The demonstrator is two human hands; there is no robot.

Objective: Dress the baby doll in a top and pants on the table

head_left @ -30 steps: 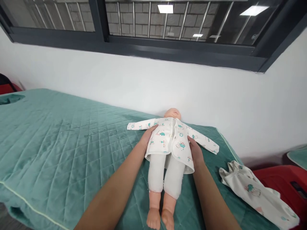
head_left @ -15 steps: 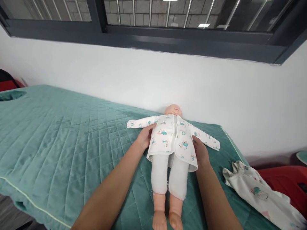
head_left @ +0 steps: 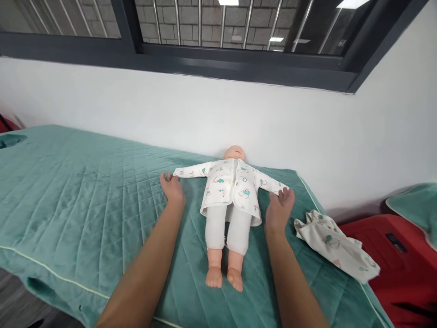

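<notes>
A baby doll (head_left: pixel 235 153) lies on its back with its head by the wall. It wears a white jacket (head_left: pixel 221 184) printed with small green and pink figures, its sleeves stretched out to both sides. White padding covers the upper legs, and the feet are bare. My left hand (head_left: pixel 173 187) is at the left sleeve's cuff, fingers apart, palm up. At the other cuff is my right hand (head_left: pixel 280 210), its fingers spread and overlapping the sleeve end. Whether either hand touches the cloth is hard to tell.
The doll rests on a green quilted cover (head_left: pixel 112 196). A crumpled printed white garment (head_left: pixel 336 243) lies to the right, partly over the edge near a red plastic seat (head_left: pixel 378 232). Behind stand a white wall (head_left: pixel 143 100) and a dark-framed window (head_left: pixel 239 64).
Both hands have left the jacket's sides and moved outward to the sleeve ends. The right sleeve now lies slightly higher in line with the arm. The view has shifted a little.
</notes>
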